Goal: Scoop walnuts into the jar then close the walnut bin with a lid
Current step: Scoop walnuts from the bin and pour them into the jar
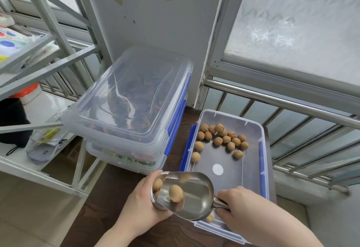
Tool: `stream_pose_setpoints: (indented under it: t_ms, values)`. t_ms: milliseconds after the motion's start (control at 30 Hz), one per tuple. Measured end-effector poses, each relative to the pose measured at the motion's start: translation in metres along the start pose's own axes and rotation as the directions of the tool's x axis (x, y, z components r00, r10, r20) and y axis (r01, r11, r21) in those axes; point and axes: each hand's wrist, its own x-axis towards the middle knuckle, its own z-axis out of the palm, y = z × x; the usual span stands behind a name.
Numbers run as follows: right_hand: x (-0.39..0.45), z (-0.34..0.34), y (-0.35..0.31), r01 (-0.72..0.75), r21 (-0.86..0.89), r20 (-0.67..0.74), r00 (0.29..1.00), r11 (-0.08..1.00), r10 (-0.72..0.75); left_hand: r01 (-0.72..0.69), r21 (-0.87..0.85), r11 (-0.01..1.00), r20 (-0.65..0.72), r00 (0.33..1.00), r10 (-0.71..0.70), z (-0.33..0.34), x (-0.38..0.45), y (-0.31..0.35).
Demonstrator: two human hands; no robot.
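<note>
The open walnut bin (262, 130), clear plastic with blue latches, sits on a dark wooden surface at lower right. Several walnuts (224, 137) lie at its far end, and one walnut (210, 217) shows under the scoop. My right hand (247, 209) grips the handle of a metal scoop (196, 198) held over the bin's near left corner. The scoop is tipped left with walnuts (176, 193) sliding in it. My left hand (142, 206) wraps around the jar (155, 190) at the scoop's mouth. Only the jar's rim shows.
Two clear lidded bins (132, 98) with blue latches are stacked left of the walnut bin, against a white pillar. A metal shelf frame (58, 56) with bags stands at far left. A steel railing (292, 102) and frosted window run behind the bin.
</note>
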Motion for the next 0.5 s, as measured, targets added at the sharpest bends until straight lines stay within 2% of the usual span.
stream_pose_setpoints:
  t_ms: [267,500]
  values:
    - [-0.004,-0.007,-0.017,-0.015,-0.144,0.002,1.000,0.989,0.015,0.011,0.003,1.000,0.009,1.000,-0.011,0.002,-0.005,-0.010]
    - [-0.023,-0.015,-0.004,-0.145,-0.062,-0.022,0.989,0.988,0.144,0.043,-0.074,0.996,-0.021,0.999,-0.044,-0.002,-0.006,-0.009]
